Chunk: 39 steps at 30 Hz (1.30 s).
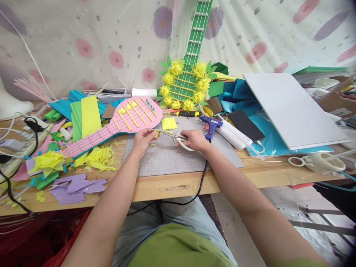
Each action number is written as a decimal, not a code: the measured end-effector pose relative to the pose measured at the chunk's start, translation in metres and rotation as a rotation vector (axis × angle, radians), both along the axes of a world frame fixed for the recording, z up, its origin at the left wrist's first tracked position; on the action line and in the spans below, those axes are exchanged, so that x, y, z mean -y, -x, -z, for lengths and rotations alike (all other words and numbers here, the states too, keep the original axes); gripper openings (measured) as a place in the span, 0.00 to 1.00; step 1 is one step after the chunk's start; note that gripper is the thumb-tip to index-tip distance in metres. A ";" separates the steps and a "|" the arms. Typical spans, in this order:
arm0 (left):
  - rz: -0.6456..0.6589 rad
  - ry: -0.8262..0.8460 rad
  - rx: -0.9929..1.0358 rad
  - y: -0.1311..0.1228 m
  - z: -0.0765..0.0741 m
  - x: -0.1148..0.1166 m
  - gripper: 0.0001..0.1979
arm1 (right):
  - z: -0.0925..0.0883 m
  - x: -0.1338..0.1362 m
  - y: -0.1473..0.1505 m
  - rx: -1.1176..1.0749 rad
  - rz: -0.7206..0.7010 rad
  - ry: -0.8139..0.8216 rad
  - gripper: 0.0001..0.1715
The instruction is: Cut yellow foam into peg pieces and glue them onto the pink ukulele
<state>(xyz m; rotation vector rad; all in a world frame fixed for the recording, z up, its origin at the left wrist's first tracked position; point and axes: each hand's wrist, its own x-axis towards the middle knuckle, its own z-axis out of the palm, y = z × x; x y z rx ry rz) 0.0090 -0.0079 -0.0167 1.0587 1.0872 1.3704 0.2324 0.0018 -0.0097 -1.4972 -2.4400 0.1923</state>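
My right hand (193,140) grips a pair of scissors (180,138) with white handles, the blades pointing left. Their tips meet a small yellow paper piece (157,132) pinched in my left hand (144,141). Both hands are over a grey cutting mat (167,163). Just beyond the blades lies a square yellow paper pad (169,123). A few yellow snippets (152,145) are scattered on the mat beneath. To the left rests a pink paper guitar (136,115) with yellow strips and white strings.
A green paper guitar (191,55) with yellow flowers leans at the back. A blue glue gun (210,126), black phone (246,124) and white board (292,107) occupy the right. Yellow crepe scraps (97,157) and purple scraps (78,187) lie left. A black cable (202,181) hangs over the table edge.
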 end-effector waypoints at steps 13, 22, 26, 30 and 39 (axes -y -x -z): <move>0.021 -0.010 -0.006 -0.002 0.000 0.001 0.16 | 0.000 0.002 0.003 0.015 -0.025 0.002 0.22; 0.044 -0.017 0.032 -0.001 0.000 0.001 0.15 | 0.000 0.002 0.003 -0.007 -0.019 -0.012 0.22; 0.053 -0.019 0.039 -0.001 0.001 0.002 0.14 | 0.000 0.002 0.003 -0.012 -0.027 -0.008 0.22; 0.060 -0.024 0.043 -0.001 0.001 0.001 0.14 | -0.001 0.002 0.003 -0.008 -0.021 -0.010 0.23; 0.068 -0.024 0.049 -0.001 0.003 0.000 0.14 | 0.002 0.000 0.000 -0.010 -0.017 -0.016 0.24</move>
